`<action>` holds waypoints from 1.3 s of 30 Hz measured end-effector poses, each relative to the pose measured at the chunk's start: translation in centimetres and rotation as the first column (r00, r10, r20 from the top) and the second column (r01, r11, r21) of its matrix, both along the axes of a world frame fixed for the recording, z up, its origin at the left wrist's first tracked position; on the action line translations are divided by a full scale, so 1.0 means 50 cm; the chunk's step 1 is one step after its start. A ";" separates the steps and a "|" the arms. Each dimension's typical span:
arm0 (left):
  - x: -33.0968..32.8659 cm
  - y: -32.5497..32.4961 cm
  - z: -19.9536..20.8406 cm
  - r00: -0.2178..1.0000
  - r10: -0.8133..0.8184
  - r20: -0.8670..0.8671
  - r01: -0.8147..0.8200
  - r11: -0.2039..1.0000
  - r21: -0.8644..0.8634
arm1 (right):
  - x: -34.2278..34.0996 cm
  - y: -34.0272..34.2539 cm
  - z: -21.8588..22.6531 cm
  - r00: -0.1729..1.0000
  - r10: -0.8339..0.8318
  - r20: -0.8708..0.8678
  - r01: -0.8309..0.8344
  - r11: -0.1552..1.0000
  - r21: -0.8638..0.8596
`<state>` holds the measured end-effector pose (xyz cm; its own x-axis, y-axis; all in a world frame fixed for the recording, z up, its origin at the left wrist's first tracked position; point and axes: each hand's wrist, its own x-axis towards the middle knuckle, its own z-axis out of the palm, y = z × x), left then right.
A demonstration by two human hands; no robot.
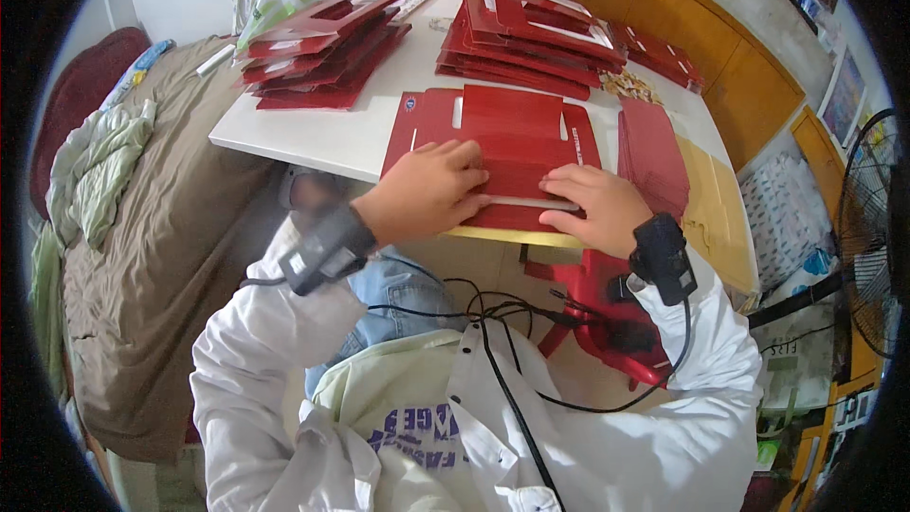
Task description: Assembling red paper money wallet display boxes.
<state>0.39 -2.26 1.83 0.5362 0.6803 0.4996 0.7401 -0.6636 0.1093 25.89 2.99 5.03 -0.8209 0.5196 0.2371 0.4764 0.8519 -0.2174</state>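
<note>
Seated at a white table (313, 144), I bring both hands to a red card (512, 123) lying flat near the table's front edge, directly before me. My left hand (431, 188) rests on the card's left part, its fingers bent and the fingertips touching the red surface; whether they pinch any layer of it, I cannot tell. My right hand (592, 199) lies across the lower right part of the card, the thumb and forefinger spread, with a gap between them. The two hands stand apart, a stretch of red between their fingertips.

A yellow edge (502, 234) shows below the card on my side. Just beyond my right hand sits a stack of plain red pieces (652, 156), with yellow sheets (716, 209) to the right of it. Toward the back, one pile of red cards (322, 52) rises at the left and a larger pile (531, 38) stands near the middle, both unevenly layered.

I wear white sleeves (256, 322), and a black device is strapped to each wrist, the left one (327, 248) with a cable running off. More black cables (493, 308) cross over my lap. A brown-covered bed (161, 228) fills the left side; a black fan (867, 237) stands at the right.
</note>
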 end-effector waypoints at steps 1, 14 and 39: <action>-0.003 -0.003 0.003 1.000 -0.002 0.004 0.003 1.000 -0.008 | 0.004 -0.003 -0.012 0.998 0.067 0.017 -0.068 0.987 0.147; 0.035 -0.081 0.004 0.972 0.166 -0.170 -0.149 0.983 0.108 | -0.004 -0.059 -0.024 0.994 0.094 -0.051 -0.074 0.950 0.303; 0.005 -0.057 0.061 0.986 0.037 -0.162 -0.001 0.976 0.216 | -0.032 -0.035 0.018 0.992 0.120 -0.037 -0.113 0.983 0.141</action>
